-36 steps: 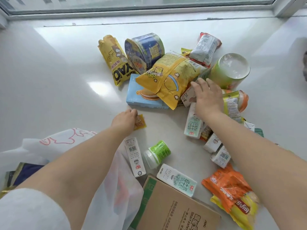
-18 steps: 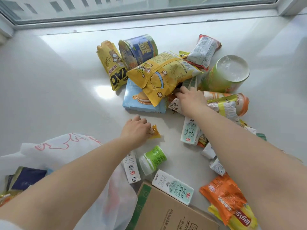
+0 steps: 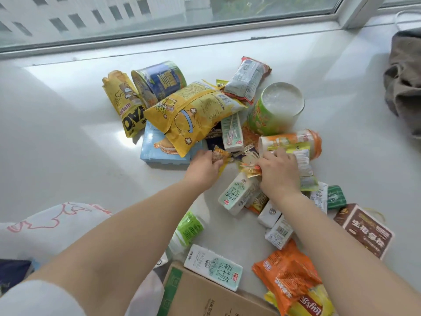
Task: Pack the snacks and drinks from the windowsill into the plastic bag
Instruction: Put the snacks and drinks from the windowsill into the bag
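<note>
Yellow-orange small packets sit pinched in our left hand (image 3: 205, 164) and right hand (image 3: 276, 169) amid the windowsill (image 3: 68, 133) pile; we read "Lay's" on the chip bag (image 3: 305, 304); the plastic bag (image 3: 57, 224) lies lower left.

Looked like a home: white windowsill (image 3: 68, 124) under a window (image 3: 159, 17) facing apartment blocks, crumpled garment (image 3: 405, 83) at its right edge.

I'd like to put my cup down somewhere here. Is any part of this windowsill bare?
Yes. The windowsill is bare on the left, between the window frame, the yellow snack bag and the plastic bag. Another bare stretch lies on the right, between the green tub and the grey cloth. The middle is crowded with packets and cartons round both hands.
</note>
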### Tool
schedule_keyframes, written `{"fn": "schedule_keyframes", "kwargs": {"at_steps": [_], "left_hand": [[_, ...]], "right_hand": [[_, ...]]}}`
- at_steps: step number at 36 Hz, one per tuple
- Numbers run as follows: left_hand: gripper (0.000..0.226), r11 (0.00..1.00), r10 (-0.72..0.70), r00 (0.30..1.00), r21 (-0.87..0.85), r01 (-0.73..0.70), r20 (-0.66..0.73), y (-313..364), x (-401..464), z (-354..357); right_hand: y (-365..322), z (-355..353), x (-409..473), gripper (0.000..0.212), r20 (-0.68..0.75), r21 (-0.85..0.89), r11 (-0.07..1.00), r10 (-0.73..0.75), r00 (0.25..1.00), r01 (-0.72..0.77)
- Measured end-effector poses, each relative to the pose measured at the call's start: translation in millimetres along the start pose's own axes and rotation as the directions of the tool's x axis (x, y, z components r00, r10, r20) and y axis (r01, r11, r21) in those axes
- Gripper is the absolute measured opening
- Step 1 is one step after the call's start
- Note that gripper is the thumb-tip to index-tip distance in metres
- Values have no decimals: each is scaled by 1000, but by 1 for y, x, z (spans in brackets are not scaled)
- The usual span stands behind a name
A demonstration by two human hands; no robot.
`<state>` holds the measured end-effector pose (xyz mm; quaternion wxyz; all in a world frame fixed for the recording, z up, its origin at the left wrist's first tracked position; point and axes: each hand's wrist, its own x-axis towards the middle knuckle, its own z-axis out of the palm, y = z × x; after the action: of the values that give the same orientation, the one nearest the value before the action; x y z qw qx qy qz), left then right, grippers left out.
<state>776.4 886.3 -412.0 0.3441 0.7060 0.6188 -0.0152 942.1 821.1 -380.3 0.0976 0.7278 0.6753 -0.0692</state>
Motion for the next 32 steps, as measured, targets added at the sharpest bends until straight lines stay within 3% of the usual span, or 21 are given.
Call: {"fn": "schedule_keyframes", "kwargs": {"at_steps": [6, 9, 12, 15, 19, 25, 29, 32], "left_hand": [[41, 973, 3, 976, 225, -53, 216, 14, 34, 8], [42, 950, 32, 967, 293, -107, 251, 16, 47, 9], [49, 933, 84, 955, 313, -176, 285, 16, 56, 8], [55, 931, 78, 951, 320, -176, 299, 17, 61, 8], [51, 915, 105, 951, 345, -208, 292, 16, 55, 9], [41, 917, 127, 959, 339, -211, 255, 3, 29, 17], [34, 963, 40, 972, 252, -99, 231, -12, 15, 24], [30, 966, 45, 976, 239, -97, 213, -18, 10, 21]], "right_hand": [[39, -6, 18, 23, 269, -119, 990, 100, 958, -70], [50, -10, 27, 26, 398, -69, 998, 40, 917, -14], [53, -16, 34, 37, 413, 223, 971, -17, 911, -83], [49, -14, 41, 50, 393, 533, 801, 50, 918, -272], [32, -1, 49, 51, 437, 680, 629, 67, 897, -377], [7, 18, 57, 44, 448, 492, 812, 74, 891, -315], [7, 28, 61, 41, 446, 426, 845, 116, 888, -324], [4, 27, 60, 45, 442, 497, 799, 102, 891, -339]]}}
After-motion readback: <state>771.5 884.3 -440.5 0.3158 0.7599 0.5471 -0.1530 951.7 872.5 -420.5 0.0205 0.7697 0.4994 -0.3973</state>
